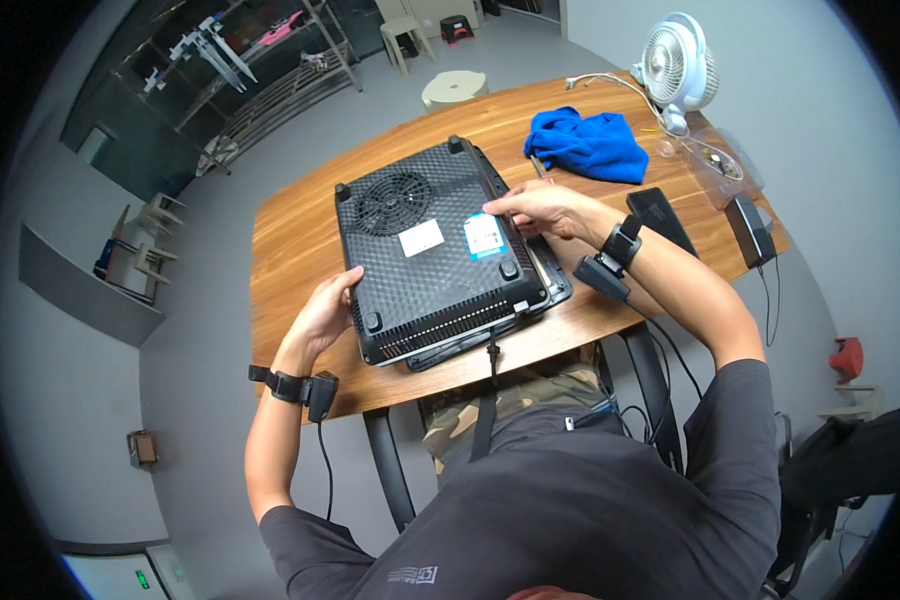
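A black induction cooker (420, 285) lies with its underside up near the front edge of the wooden table (300, 240). Its round fan grille, corner feet, a white label and a blue-and-white label face me. My left hand (327, 308) grips its left side, thumb on top and fingers hidden below the edge. Across from it, my right hand (548, 207) holds the right edge, with the thumb near the blue-and-white label. A flat black panel (557, 283) sticks out from under the cooker at the right and front. A short black cord (493, 350) hangs at the front.
Beyond my right hand lie a crumpled blue cloth (590, 145) and a thin tool partly under it. To the right are a black phone-like slab (662, 222), a black box with a cord (750, 232), a clear plastic tray (722, 170) and a white fan (675, 65).
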The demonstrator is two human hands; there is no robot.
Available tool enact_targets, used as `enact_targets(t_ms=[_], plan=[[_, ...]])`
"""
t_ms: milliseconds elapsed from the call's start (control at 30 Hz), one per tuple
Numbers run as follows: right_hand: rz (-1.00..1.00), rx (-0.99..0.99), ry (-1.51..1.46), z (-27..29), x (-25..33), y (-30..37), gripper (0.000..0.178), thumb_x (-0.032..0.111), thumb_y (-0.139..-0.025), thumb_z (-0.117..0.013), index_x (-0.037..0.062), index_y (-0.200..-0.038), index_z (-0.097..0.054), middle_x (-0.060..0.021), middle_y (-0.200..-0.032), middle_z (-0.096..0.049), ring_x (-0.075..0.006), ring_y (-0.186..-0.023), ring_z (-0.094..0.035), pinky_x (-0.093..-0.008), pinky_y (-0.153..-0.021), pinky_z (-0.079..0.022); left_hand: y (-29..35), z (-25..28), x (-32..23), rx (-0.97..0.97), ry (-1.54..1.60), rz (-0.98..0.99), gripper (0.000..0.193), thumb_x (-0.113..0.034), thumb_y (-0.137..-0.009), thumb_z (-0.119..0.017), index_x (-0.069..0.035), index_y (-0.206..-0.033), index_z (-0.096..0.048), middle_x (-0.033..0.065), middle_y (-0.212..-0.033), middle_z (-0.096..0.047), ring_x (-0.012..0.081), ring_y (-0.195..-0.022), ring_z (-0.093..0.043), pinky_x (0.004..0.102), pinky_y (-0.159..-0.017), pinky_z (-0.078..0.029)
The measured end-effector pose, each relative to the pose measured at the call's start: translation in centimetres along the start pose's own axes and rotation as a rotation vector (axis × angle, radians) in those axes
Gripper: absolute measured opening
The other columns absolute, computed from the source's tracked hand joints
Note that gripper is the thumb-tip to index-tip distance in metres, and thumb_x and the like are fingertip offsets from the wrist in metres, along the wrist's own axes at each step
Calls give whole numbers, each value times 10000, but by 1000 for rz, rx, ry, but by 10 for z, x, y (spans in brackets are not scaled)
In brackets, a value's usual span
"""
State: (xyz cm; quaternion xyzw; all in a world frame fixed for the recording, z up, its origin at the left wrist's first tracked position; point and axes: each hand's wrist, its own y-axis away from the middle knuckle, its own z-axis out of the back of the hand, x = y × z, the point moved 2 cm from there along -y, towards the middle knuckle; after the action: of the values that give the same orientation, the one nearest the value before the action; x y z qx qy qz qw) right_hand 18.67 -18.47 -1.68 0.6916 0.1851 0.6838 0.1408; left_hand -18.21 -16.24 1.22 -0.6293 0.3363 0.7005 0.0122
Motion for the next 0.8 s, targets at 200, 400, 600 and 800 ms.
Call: enact_targets(t_ms=[200,400,600,800], plan=[[7,-17,48,23,17,20,406,310,-901,-802,9,-1085,-602,64,-604,-504,-55,-496,-451,-239,-446,-305,-18,-13,26,48,-56,21,420,-406,-1041,-571,-29,-1219,-615,15,-1022,-696,110,-959,-645,312,-866,-512],[96,-62,202,38,1,17,566,377,-869,-826,-31,-1193,-606,25,-798,-586,-41,-672,-515,-184,-568,-406,-35,-25,45,-25,-268,-54,624,-530,-1012,-562,50,-1241,-574,99,-1011,-683,176,-906,-663,333,-807,-534],[94,-40,200,26,2,14,468,354,-891,-808,-46,-1094,-672,30,-750,-592,-36,-611,-494,-169,-536,-392,-24,-25,26,-150,-450,-56,609,-545,-1026,-527,22,-1225,-625,19,-903,-664,91,-731,-585,253,-691,-494],[45,-62,176,23,1,-1,398,272,-909,-794,-70,-1074,-675,52,-654,-527,-43,-539,-454,-194,-494,-375,-32,-13,38,-155,-459,-58,591,-548,-1010,-573,20,-1139,-669,-11,-833,-611,74,-701,-538,233,-664,-454]])
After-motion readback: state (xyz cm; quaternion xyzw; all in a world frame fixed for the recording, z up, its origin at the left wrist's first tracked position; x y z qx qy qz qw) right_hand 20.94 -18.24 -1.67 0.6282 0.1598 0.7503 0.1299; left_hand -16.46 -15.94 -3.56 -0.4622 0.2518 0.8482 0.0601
